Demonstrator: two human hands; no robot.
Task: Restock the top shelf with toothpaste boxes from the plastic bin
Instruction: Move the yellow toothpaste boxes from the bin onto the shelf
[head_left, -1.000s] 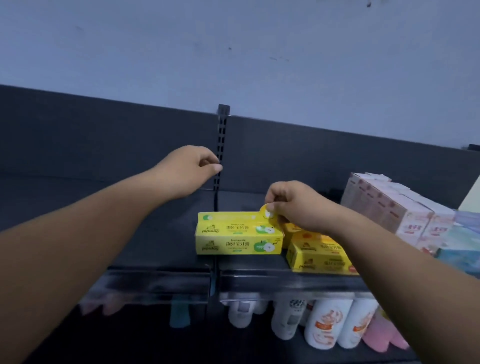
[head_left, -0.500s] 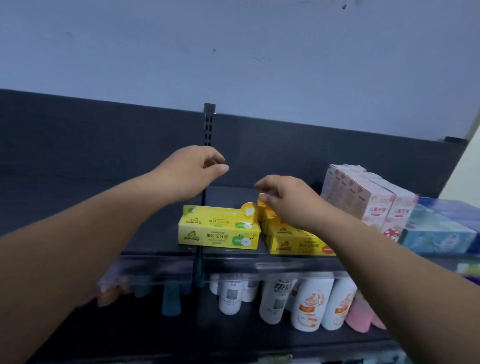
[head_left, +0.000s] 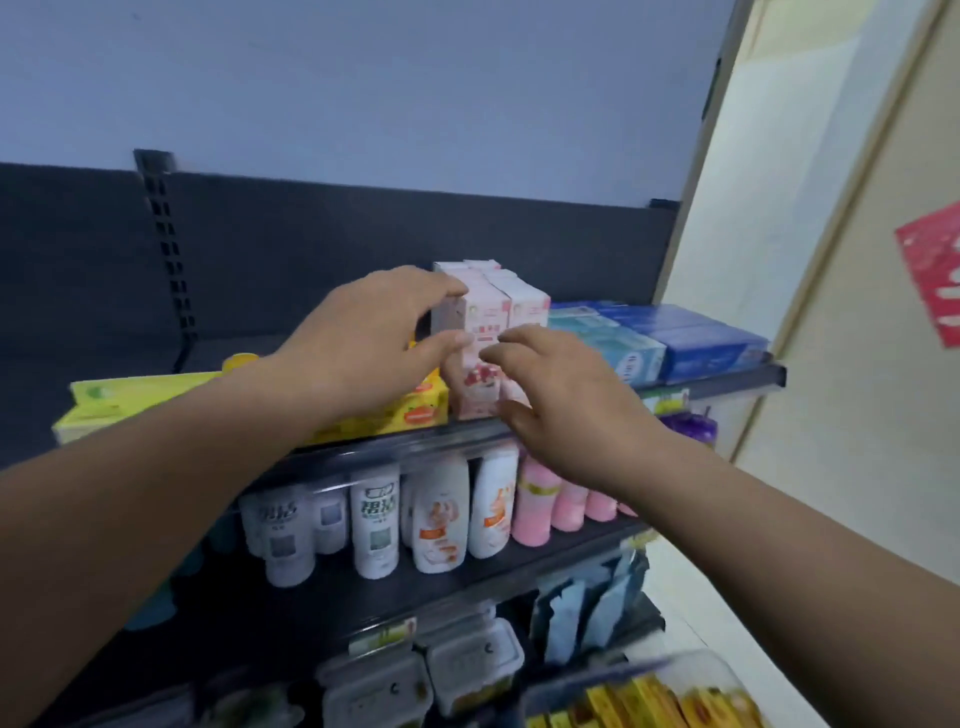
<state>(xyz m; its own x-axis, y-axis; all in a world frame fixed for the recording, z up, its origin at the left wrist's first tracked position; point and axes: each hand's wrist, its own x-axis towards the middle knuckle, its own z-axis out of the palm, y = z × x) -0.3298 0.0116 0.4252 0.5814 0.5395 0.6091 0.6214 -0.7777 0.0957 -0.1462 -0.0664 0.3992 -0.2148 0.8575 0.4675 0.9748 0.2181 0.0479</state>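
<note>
Yellow toothpaste boxes (head_left: 104, 408) lie flat on the black top shelf (head_left: 727, 383), the nearest one (head_left: 423, 406) partly behind my left forearm. To their right stand pink-and-white boxes (head_left: 519, 306). My left hand (head_left: 374, 338) spans the left corner of the front pink box, fingers at its top and thumb on its face. In front of those boxes my right hand (head_left: 563, 397) hovers with relaxed, spread fingers, holding nothing. At the bottom right is the clear plastic bin (head_left: 696, 662), holding several yellow boxes (head_left: 644, 699).
Blue and teal boxes (head_left: 675, 338) fill the right end of the top shelf. White bottles (head_left: 376, 525) and pink bottles (head_left: 535, 506) stand on the shelf below, with clear containers (head_left: 470, 665) lower down. A cream door with a red sticker (head_left: 932, 275) is to the right.
The view has swung right and downward. Both hands have left the yellow boxes and moved right to the pink-and-white boxes; the bin has come into view.
</note>
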